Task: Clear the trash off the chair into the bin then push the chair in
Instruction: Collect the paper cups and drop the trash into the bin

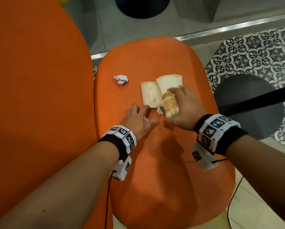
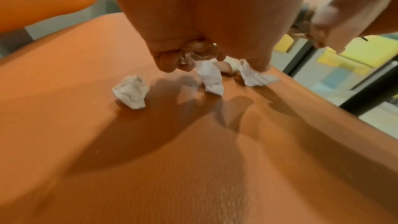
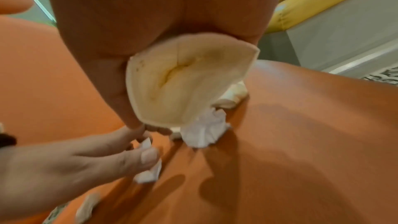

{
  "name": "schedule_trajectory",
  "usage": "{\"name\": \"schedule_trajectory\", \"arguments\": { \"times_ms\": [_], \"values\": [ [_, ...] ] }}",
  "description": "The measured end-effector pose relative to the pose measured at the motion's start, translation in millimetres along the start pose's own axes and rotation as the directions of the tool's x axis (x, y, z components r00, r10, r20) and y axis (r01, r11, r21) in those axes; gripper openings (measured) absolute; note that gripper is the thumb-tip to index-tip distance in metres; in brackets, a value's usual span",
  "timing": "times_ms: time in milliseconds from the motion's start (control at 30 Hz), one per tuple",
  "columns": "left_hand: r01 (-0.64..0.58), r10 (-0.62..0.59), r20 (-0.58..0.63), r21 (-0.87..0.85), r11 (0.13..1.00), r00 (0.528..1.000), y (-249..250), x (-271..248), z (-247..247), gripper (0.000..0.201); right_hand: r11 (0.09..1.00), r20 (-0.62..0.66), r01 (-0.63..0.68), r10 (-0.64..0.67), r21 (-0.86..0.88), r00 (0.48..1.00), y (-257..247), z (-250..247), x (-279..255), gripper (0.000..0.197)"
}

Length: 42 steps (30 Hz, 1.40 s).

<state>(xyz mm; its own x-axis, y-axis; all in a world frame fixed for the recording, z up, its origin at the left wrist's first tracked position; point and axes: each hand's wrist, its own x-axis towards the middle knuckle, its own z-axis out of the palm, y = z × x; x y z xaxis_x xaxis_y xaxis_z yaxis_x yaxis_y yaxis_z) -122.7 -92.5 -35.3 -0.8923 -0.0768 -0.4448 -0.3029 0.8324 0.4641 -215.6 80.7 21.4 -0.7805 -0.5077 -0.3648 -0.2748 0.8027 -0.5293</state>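
The orange chair seat (image 1: 163,154) carries the trash. My right hand (image 1: 179,106) grips a squashed printed paper cup (image 1: 169,105), whose flattened cream mouth (image 3: 185,81) fills the right wrist view. Two more crushed white cups (image 1: 151,95) (image 1: 170,81) lie touching just beyond it. My left hand (image 1: 141,117) pinches a small white paper scrap (image 2: 210,77) (image 3: 148,171) right beside the cups. Another white scrap (image 3: 204,132) lies under the held cup. A crumpled paper ball (image 1: 120,79) (image 2: 131,94) sits apart at the far left of the seat.
The orange chair back (image 1: 36,96) rises on the left. A dark round object (image 1: 141,7) stands on the grey floor beyond the chair. A black round base (image 1: 247,104) with a dark bar sits on patterned tiles at the right.
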Motion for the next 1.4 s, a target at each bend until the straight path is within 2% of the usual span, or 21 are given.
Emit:
{"name": "schedule_trajectory", "arguments": {
  "times_ms": [67, 133, 233, 300, 400, 533, 667, 800, 867, 933, 1000, 1067, 1100, 1167, 1233, 1300, 1400],
  "values": [
    [0.009, -0.011, 0.05, 0.058, 0.998, 0.999, -1.8, -0.4, 8.9, 0.056, 0.997, 0.087, -0.068, 0.072, -0.041, 0.994, 10.7, 11.5, -12.5, 0.089],
    [0.0, -0.004, 0.043, 0.09, 0.996, 0.999, -3.7, -1.9, 16.0, 0.041, 0.988, 0.128, -0.117, 0.129, -0.098, 0.983, 17.9, 29.6, -19.7, 0.075],
    [-0.04, 0.039, 0.043, 0.035, 0.999, 0.998, -6.9, -3.2, 19.0, 0.024, 0.971, 0.1, -0.132, 0.154, -0.201, 0.983, 24.1, 53.4, -20.8, 0.064],
    [-0.058, 0.059, 0.02, -0.024, 0.998, 0.998, -10.1, -3.4, 13.6, 0.016, 0.983, 0.074, -0.107, 0.119, -0.148, 0.99, 26.6, 60.9, -20.0, 0.061],
    [-0.028, 0.017, -0.141, -0.076, 0.997, 0.99, -10.4, -3.2, -6.7, 0.01, 0.992, 0.088, -0.092, 0.099, -0.081, 0.991, 29.4, 60.2, -21.0, 0.054],
    [-0.135, 0.078, -0.364, -0.133, 0.982, 0.928, 2.3, 3.8, -34.2, 0.011, 0.995, 0.232, -0.095, 0.091, 0.008, 0.968, 28.3, 44.2, -23.3, 0.05],
    [-0.208, 0.103, -0.474, -0.174, 0.962, 0.874, 19.9, 20.3, -42.2, 0.01, 0.997, 0.192, -0.06, 0.049, 0.049, 0.98, 19.9, 14.9, -29.4, 0.048],
    [-0.223, 0.169, -0.385, -0.101, 0.97, 0.907, 37.4, 30.2, -35.0, 0.01, 0.99, -0.042, -0.054, 0.06, 0.133, 0.997, 26.1, -26.8, -21.1, 0.034],
    [-0.139, 0.105, -0.351, -0.073, 0.988, 0.931, 42.8, 38.8, -34.3, 0.017, 0.993, -0.104, -0.102, 0.107, 0.052, 0.989, 38.0, -38.6, -5.3, 0.047],
    [-0.015, 0.005, -0.316, -0.031, 0.999, 0.949, 45.1, 49.0, -34.5, 0.041, 0.968, -0.093, -0.245, 0.239, -0.053, 0.966, 52.2, -36.7, 11.6, 0.071],
    [0.101, -0.093, -0.231, 0.025, 0.995, 0.969, 41.9, 57.6, -29.9, 0.082, 0.908, -0.04, -0.398, 0.396, -0.134, 0.917, 64.3, -23.8, 22.2, 0.099],
    [0.168, -0.159, -0.152, 0.05, 0.984, 0.976, 37.1, 62.1, -21.1, 0.108, 0.864, -0.023, -0.483, 0.485, -0.142, 0.874, 71.8, -10.8, 24.2, 0.112],
    [0.169, -0.158, -0.142, 0.067, 0.983, 0.977, 33.8, 62.7, -16.3, 0.109, 0.862, -0.033, -0.489, 0.49, -0.134, 0.871, 72.9, -7.3, 23.0, 0.112],
    [0.139, -0.122, -0.157, 0.102, 0.985, 0.98, 26.9, 63.5, -11.0, 0.098, 0.873, -0.09, -0.465, 0.456, -0.148, 0.885, 72.2, -6.4, 20.5, 0.107],
    [0.16, -0.15, -0.162, 0.05, 0.986, 0.975, 20.3, 64.6, -13.1, 0.094, 0.872, -0.132, -0.471, 0.455, -0.13, 0.88, 67.8, -10.0, 21.2, 0.102],
    [0.23, -0.238, -0.133, -0.072, 0.971, 0.962, 15.8, 63.3, -19.3, 0.096, 0.864, -0.107, -0.494, 0.485, -0.096, 0.868, 59.0, -14.3, 23.3, 0.095],
    [0.212, -0.226, -0.101, -0.129, 0.969, 0.969, 5.0, 57.7, -29.0, 0.074, 0.915, -0.054, -0.4, 0.398, -0.039, 0.916, 39.1, -24.0, 24.6, 0.088]
  ]
}}
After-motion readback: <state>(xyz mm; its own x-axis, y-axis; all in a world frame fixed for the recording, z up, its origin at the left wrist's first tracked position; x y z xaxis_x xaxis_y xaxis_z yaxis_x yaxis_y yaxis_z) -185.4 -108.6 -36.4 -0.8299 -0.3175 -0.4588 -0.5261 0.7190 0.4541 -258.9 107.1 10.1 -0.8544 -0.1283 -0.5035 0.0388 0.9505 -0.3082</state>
